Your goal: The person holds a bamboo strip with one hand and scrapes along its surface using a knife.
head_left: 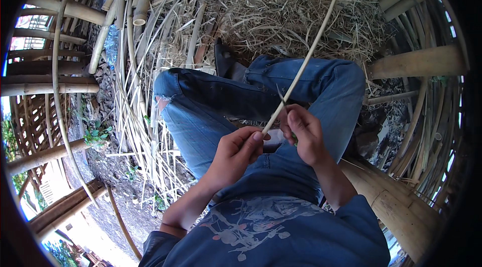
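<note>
Right, clock centred on the hands. Pale bamboo strip (316, 43): lower end at centre, rest runs out toward 1 o'clock and past the rim. Left hand (238, 149) pinches that lower end, thumb against fingers. Right hand (305, 129) is curled round a knife (280, 93), thin dark blade pointing to about 11 o'clock, crossing the strip; handle mostly hidden. Can't tell if the edge bites.

Handling, my guess: strip is light, springy lengthwise, fairly smooth; long overhang will whip, and cut edges could splinter. Grip the near end, fingers below the blade; a second hold near mid-length would damp the sway.

Count: 1 strip in hand, 1 knife, 2 hands, 1 dark boot (228, 63) visible at 11. Loose bamboo strips (135, 111) at 9 and curly shavings (306, 21) at 12 to 1: both too tangled to count.
</note>
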`<state>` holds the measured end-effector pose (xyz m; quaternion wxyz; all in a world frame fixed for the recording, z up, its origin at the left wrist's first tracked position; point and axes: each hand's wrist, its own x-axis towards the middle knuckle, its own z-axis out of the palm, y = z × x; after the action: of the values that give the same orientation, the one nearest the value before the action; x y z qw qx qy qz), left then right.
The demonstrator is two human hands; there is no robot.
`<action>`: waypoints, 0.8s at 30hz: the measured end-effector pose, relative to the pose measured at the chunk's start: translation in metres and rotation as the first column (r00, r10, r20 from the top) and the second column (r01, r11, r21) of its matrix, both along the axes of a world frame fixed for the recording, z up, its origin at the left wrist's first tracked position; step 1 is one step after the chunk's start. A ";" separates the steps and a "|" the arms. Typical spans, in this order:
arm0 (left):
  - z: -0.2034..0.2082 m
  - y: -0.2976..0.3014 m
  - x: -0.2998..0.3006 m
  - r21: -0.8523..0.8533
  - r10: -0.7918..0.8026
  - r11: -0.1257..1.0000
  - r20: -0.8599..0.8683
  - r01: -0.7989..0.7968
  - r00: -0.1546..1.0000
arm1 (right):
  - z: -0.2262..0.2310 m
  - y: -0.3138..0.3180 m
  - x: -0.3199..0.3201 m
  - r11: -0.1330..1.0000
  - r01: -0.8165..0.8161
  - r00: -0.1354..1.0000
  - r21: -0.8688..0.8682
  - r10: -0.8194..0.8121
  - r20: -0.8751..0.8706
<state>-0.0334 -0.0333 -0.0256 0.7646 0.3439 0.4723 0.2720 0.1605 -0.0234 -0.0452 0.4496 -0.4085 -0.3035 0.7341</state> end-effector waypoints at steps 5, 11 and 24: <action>0.004 -0.002 -0.002 -0.010 -0.001 1.000 -0.022 0.001 1.000 | 0.007 -0.007 0.003 0.980 -0.201 0.972 -0.003 0.200 0.127; -0.010 -0.014 -0.007 0.095 -0.068 0.992 -0.136 0.081 0.988 | 0.015 -0.003 -0.003 0.861 -0.417 0.901 -0.291 0.435 -0.003; 0.001 -0.035 -0.001 0.557 0.144 0.808 -0.500 0.190 0.854 | 0.016 0.002 0.000 0.813 -0.413 0.875 -0.410 0.480 0.070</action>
<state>-0.0342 -0.0681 -0.0250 0.4668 0.6293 0.5486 0.2917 0.1605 -0.0215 -0.0296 0.1481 -0.4662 -0.2791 0.8264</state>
